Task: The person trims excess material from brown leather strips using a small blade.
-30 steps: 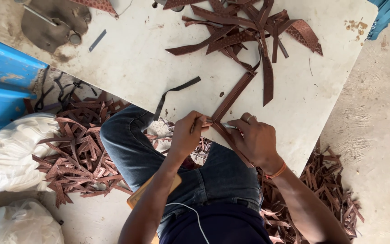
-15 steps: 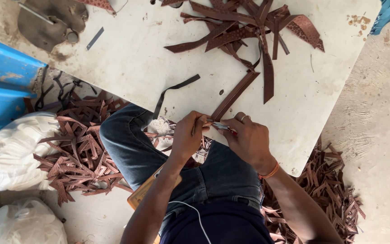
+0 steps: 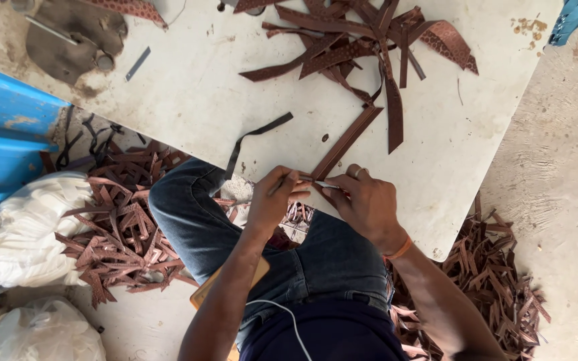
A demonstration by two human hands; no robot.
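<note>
The pale bench (image 3: 188, 100) carries a heap of brown strips (image 3: 362, 40) at twelve o'clock. One long brown strip (image 3: 346, 142) runs from it to the near edge, looking light, thin and floppy. Left hand (image 3: 270, 200) and right hand (image 3: 367, 200) each pinch its near end, the likely place to hold it.

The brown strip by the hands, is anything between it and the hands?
Nothing visible. The left hand and right hand both already touch the near end of the brown strip at the table's edge.
</note>
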